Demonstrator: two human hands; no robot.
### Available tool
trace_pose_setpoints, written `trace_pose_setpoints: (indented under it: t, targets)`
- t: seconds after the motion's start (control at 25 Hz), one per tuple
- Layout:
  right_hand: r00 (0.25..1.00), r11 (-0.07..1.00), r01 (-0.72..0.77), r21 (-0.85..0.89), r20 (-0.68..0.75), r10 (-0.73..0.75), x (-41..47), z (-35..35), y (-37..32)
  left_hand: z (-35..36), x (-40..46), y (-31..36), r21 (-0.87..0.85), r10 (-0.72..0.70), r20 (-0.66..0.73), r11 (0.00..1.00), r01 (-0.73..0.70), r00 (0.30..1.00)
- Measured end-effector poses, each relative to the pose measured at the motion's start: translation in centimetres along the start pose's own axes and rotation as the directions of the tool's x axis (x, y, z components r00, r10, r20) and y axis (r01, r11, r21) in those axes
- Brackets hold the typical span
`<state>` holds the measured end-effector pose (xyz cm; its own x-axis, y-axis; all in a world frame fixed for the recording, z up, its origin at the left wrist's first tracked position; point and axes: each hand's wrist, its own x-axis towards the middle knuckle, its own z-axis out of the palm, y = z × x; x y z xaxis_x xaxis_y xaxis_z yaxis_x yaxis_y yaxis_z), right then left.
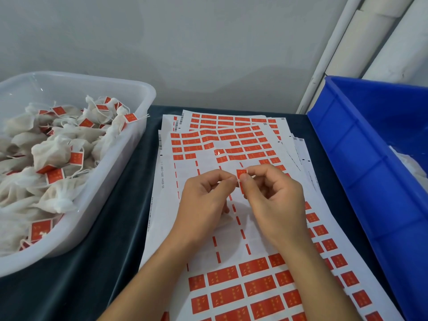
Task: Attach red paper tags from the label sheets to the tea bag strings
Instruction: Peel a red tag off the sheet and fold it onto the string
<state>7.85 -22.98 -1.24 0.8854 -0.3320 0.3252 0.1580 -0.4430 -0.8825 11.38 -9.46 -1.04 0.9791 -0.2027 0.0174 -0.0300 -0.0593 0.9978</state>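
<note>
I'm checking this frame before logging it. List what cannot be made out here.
Head view only:
- Tea bag string: not visible; the fingers of the left hand and right hand hide whatever lies behind the red tag.
- Print on the label sheets: too small and blurred.
- Blue crate: contents cut off by the right edge.
- White tub: its left part is out of frame.

Left hand (203, 200), right hand (275, 198): bare; forearms uncovered.
</note>
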Motion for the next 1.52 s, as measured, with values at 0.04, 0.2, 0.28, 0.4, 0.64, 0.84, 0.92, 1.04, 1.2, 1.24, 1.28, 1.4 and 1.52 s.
trace_pose_setpoints:
  t: [0.04, 0.2, 0.28, 0.4, 0.64, 0.84, 0.92, 1.04, 1.2, 1.24, 1.28, 1.4, 1.52]
  targets:
    - [0.999, 0.998, 0.042, -0.048, 0.004, -0.042, -0.1, -0.1, 0.1, 0.0, -0.1, 0.0, 0.007, 0.002, 0.005, 1.0, -0.002, 1.0]
    - [0.981, 0.966, 0.196, -0.17, 0.034, -0.193, 0.0, -0.5, 0.2, 0.0, -0.1, 0.3, 0.02, 0.017, 0.024, 1.0, -0.018, 1.0]
    - [0.978, 0.965, 0.207, -0.16, 0.038, -0.204, -0.1, -0.7, 0.0, -0.1, -0.1, 0.4, -0.008, 0.003, 0.015, 1.0, -0.003, 1.0]
    - [0.998, 0.999, 0.054, 0.009, 0.029, -0.054, 0.0, -0.9, -0.2, -0.4, -0.1, 0.5, -0.097, -0.051, 0.007, 0.994, 0.051, 0.999]
    - [0.97, 0.988, -0.099, 0.122, 0.235, 0.068, 0.4, -1.0, 0.0, -0.5, -0.2, 0.7, -0.202, -0.063, 0.023, 0.977, 0.066, 0.998]
    - [0.962, 0.991, -0.08, 0.104, 0.269, 0.049, 0.4, -1.1, -0.2, -0.4, -0.2, 0.6, -0.15, -0.058, -0.01, 0.987, 0.056, 0.998]
    - [0.965, 0.993, -0.075, 0.086, 0.259, 0.051, 0.4, -1.2, -0.1, -0.3, -0.1, 0.6, -0.12, -0.063, -0.032, 0.991, 0.058, 0.998]
    - [0.967, 0.995, -0.074, 0.061, 0.247, 0.057, 0.3, -1.2, -0.2, -0.2, -0.1, 0.6, -0.108, -0.056, -0.042, 0.993, 0.051, 0.998]
    - [0.961, 0.991, -0.099, 0.092, 0.267, 0.072, 0.3, -1.2, -0.2, -0.1, -0.2, 0.6, -0.088, -0.038, -0.048, 0.996, 0.033, 0.998]
    - [0.959, 0.988, -0.113, 0.108, 0.271, 0.08, 0.3, -1.3, -0.2, -0.1, -0.1, 0.6, -0.078, -0.032, -0.048, 0.997, 0.028, 0.998]
    - [0.959, 0.984, -0.128, 0.127, 0.268, 0.09, 0.4, -1.3, -0.2, 0.0, -0.2, 0.6, -0.065, -0.027, -0.049, 0.998, 0.024, 0.998]
    - [0.966, 0.971, -0.161, 0.18, 0.232, 0.117, 0.4, -1.3, -0.2, 0.0, -0.1, 0.4, -0.024, -0.012, -0.065, 1.0, 0.01, 0.998]
    - [0.965, 0.979, -0.135, 0.153, 0.244, 0.095, 0.3, -1.0, -0.1, 0.0, -0.3, 0.4, -0.01, 0.026, -0.04, 1.0, -0.026, 0.999]
